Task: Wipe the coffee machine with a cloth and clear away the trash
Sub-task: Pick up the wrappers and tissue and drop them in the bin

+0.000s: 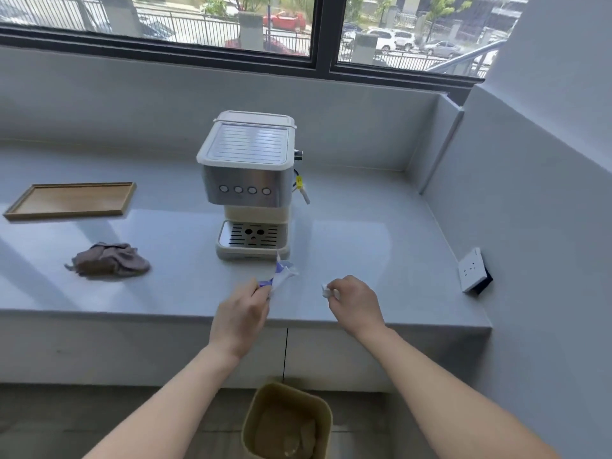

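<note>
A silver and cream coffee machine (248, 180) stands in the middle of the grey counter (381, 246). Just in front of its drip tray, my left hand (243, 314) grips a crumpled blue-and-white wrapper (281, 274) that sticks up from my fingers. To the right, my right hand (356, 301) pinches a small white scrap (326, 289) above the counter's front part. A crumpled grey-brown cloth (111, 260) lies on the counter to the left, apart from both hands.
A wooden tray (71, 200) sits at the far left. A white wall socket (473, 270) is mounted on the right wall. A yellowish bin (288, 422) stands on the floor below the counter edge, between my forearms. A window runs behind the counter.
</note>
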### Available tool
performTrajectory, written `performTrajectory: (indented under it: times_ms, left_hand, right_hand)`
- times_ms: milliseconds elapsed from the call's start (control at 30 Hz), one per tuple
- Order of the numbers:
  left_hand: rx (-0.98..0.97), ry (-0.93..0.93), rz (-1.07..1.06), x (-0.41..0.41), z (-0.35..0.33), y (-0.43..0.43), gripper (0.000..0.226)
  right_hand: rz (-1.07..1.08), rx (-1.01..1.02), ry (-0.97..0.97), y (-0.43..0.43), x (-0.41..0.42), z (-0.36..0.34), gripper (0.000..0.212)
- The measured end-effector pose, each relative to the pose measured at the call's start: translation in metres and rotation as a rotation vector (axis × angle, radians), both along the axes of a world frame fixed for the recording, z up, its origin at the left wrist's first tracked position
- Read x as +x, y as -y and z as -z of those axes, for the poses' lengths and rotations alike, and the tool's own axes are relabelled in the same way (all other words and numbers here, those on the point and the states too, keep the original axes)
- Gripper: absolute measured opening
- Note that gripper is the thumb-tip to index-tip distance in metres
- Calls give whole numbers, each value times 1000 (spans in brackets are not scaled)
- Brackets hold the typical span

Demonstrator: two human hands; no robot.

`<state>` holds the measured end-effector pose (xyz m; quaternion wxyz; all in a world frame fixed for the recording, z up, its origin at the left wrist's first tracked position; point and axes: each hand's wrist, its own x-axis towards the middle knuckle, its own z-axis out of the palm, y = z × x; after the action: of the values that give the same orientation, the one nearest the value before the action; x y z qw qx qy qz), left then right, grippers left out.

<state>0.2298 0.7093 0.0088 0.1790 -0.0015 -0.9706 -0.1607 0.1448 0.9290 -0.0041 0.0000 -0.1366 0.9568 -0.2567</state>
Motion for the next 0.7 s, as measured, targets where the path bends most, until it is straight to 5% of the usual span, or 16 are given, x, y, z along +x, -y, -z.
performTrajectory:
  times_ms: [700]
  left_hand:
    - [67,217,-124,130,132,-34,24]
  right_hand:
    - [-211,27,231,-12,98,119,21]
